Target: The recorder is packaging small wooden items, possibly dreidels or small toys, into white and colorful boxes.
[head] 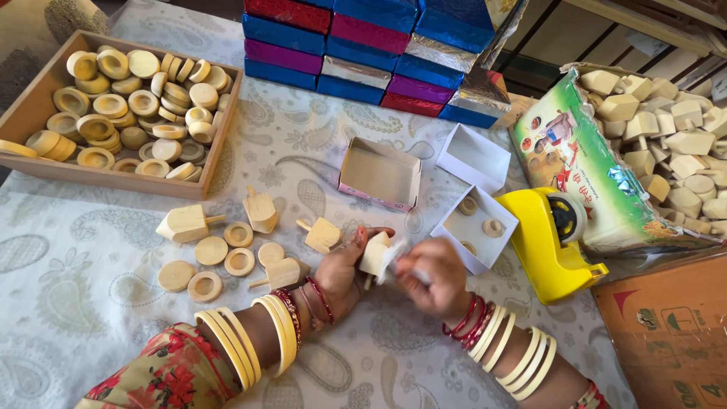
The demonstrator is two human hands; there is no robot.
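My left hand (339,271) grips a pale wooden spinning top (374,254) just above the cloth, near the middle of the view. My right hand (433,276) is closed on a small white piece at the top's side; it is blurred, so I cannot tell what it is. Both wrists carry several cream and red bangles. Several more wooden tops (184,223) and flat wooden discs (211,250) lie loose on the cloth to the left of my left hand.
A wooden tray (30,106) of discs sits far left. Shiny blue and red boxes (363,45) are stacked at the back. An open pink-sided box (379,173), two white boxes (473,226), a yellow tape dispenser (549,242) and a bag of wooden pieces (659,144) lie to the right.
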